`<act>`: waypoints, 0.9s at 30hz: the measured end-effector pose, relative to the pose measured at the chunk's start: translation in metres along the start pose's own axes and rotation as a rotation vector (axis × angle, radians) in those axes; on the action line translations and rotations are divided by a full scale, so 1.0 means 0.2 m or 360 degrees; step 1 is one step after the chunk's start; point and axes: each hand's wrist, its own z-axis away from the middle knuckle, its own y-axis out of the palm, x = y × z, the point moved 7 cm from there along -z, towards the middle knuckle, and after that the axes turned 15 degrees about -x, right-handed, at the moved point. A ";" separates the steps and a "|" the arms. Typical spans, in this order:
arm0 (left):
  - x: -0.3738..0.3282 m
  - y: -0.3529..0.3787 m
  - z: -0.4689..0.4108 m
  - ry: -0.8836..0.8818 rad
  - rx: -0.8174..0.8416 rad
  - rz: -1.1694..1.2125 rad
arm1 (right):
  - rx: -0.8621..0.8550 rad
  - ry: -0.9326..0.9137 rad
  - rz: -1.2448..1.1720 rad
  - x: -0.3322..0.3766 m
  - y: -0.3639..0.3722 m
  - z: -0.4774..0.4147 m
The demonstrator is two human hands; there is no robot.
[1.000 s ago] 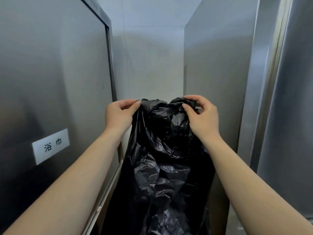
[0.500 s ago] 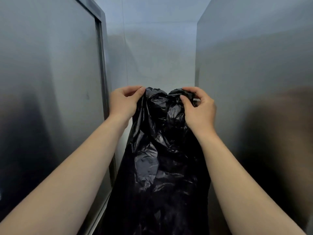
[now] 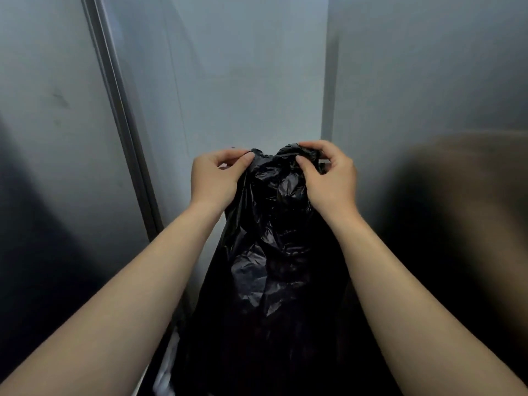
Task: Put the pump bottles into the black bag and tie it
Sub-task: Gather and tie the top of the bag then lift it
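A black plastic bag [image 3: 274, 252] hangs in front of me, crinkled and glossy, its top bunched together. My left hand [image 3: 214, 178] pinches the left part of the bag's top edge. My right hand [image 3: 328, 178] grips the right part of the gathered top, thumb pressed into the plastic. The two hands hold the bag's mouth nearly closed between them. No pump bottles are visible; whatever is inside the bag is hidden by the plastic.
A grey metal panel [image 3: 51, 138] with a vertical trim strip [image 3: 120, 115] stands close on the left. A pale wall [image 3: 243, 81] lies straight ahead and another metal panel [image 3: 428, 110] on the right. Something white [image 3: 167, 364] shows low at the left of the bag.
My view has drifted left, losing the label and right-hand door frame. My hands have moved closer together on the bag's top, gathering the mouth tighter.
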 end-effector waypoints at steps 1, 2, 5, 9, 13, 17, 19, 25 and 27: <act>0.10 0.00 0.04 -0.0050 0.0024 -0.0018 | 0.0039 0.0033 0.0024 -0.07 0.01 0.05; 0.21 -0.01 0.08 -0.0113 0.0047 -0.0030 | 0.0075 0.0058 0.0045 -0.13 0.03 0.11; 0.50 -0.04 0.22 -0.0361 0.0079 -0.0034 | 0.0156 0.0093 0.0125 -0.31 0.05 0.26; 0.71 -0.09 0.31 -0.0454 0.0057 -0.0083 | 0.0228 0.0181 0.0196 -0.51 0.05 0.40; 0.84 -0.12 0.37 -0.0405 0.0068 -0.0178 | 0.0257 0.0224 0.0300 -0.69 0.01 0.51; 0.94 -0.11 0.47 -0.0390 0.0155 -0.0255 | 0.0337 0.0292 0.0418 -0.84 -0.02 0.65; 1.00 -0.10 0.51 -0.0279 0.0176 -0.0447 | 0.0380 0.0293 0.0443 -0.88 -0.02 0.71; 1.30 -0.02 0.75 -0.0210 0.0517 -0.0841 | 0.0617 0.0459 0.0624 -1.12 -0.07 0.97; 1.42 -0.02 0.86 -0.0236 0.0665 -0.0932 | 0.0783 0.0535 0.0718 -1.22 -0.10 1.10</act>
